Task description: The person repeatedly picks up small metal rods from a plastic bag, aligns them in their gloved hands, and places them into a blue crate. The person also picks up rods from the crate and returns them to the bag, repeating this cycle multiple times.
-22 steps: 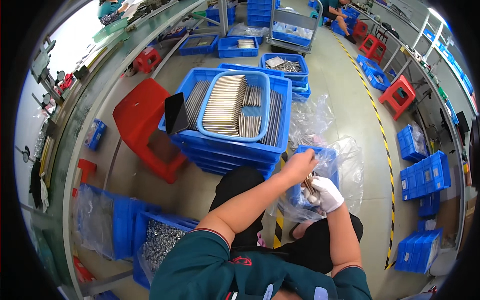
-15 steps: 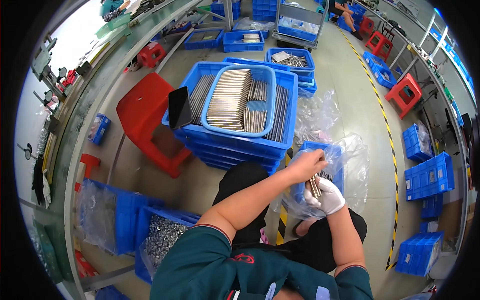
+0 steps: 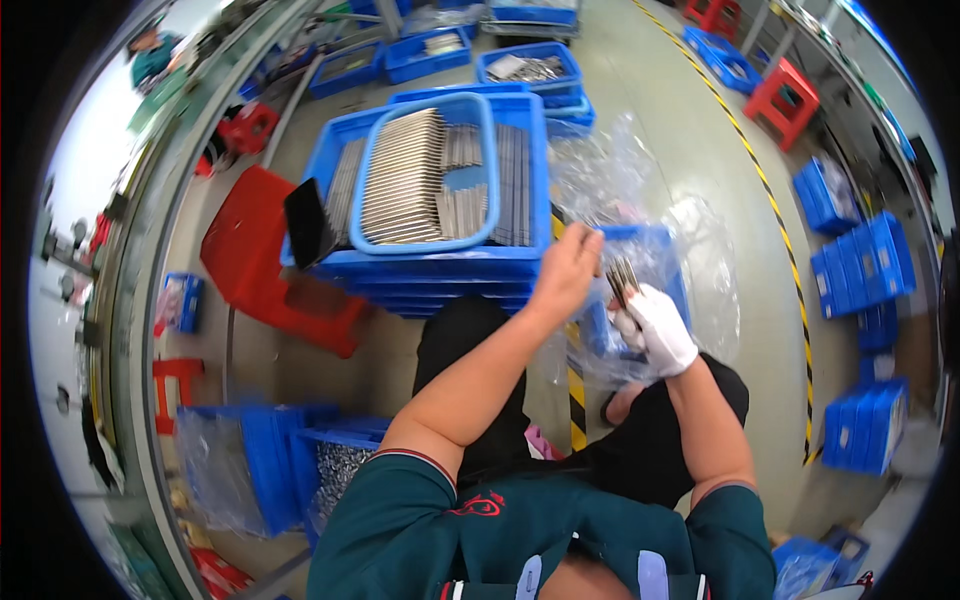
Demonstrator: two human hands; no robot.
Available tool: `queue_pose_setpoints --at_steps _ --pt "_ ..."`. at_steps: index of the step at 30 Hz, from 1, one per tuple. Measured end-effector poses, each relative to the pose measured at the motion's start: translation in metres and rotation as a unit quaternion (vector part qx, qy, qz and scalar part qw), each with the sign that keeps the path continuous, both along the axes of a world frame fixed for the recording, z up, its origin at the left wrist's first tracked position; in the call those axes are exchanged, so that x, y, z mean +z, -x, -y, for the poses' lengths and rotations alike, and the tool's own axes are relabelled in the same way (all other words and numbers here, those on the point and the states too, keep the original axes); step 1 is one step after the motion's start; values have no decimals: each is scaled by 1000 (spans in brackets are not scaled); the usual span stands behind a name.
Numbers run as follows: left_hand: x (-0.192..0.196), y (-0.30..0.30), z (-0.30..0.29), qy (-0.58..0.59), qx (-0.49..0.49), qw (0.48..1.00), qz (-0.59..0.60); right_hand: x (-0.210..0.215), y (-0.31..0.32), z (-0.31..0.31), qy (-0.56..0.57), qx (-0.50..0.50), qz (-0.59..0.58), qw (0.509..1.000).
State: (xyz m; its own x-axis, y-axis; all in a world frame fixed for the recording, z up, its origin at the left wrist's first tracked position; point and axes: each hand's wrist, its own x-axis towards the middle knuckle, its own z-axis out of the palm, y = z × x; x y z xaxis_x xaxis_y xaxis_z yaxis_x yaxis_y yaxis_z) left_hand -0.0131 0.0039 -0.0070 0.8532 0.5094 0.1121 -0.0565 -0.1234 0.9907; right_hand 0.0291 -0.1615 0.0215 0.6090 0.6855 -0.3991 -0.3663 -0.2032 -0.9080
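My right hand, in a white glove, grips a small bunch of slim metal rods that stick up past its fingers. My bare left hand is a little to the left of them, fingers curled together; whether something thin is in it is hidden. Beneath both hands is a small blue bin lined with clear plastic. Ahead and to the left, a light blue basket holds neat rows of shiny metal rods. It rests in a blue crate, between darker rods on both sides.
A black phone leans at the crate's left corner. A red stool stands left of the crate stack. Clear plastic bags lie right of it. A bin of small metal parts is at lower left. Yellow-black tape runs along the floor.
My hands have drawn apart: the left moved up and left toward the crate, away from the rods. My right hand keeps its bunch of rods. The whole view has shifted and blurred slightly.
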Motion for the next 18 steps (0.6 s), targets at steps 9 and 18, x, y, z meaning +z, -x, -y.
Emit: queue_pose_setpoints --at_steps 9,18 --pt "9 8 6 427 -170 888 -24 6 -16 11 -38 4 2 999" --pt "5 9 6 424 -183 887 -23 -2 -20 16 -43 11 29 999"
